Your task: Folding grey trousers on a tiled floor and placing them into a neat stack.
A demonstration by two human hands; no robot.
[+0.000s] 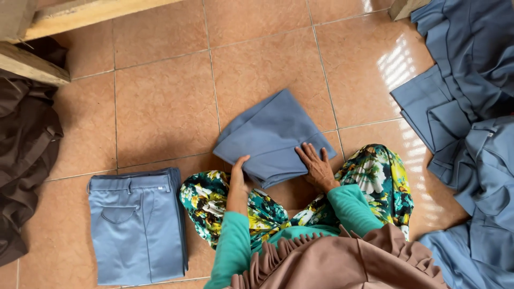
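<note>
A folded blue garment point(270, 134) lies on the tiled floor in front of my crossed legs. My left hand point(239, 170) grips its near left edge with the thumb on top. My right hand point(317, 165) lies flat on its near right corner, fingers spread, pressing the cloth down. Both my arms wear teal sleeves, and my legs are in flowered fabric.
A stack of folded blue trousers point(136, 225) sits on the floor at my left. A heap of unfolded blue garments point(471, 107) lies at the right. Dark brown cloth point(24, 150) is piled at the far left under wooden boards point(64, 16). Orange floor tiles point(166, 101) lie between them.
</note>
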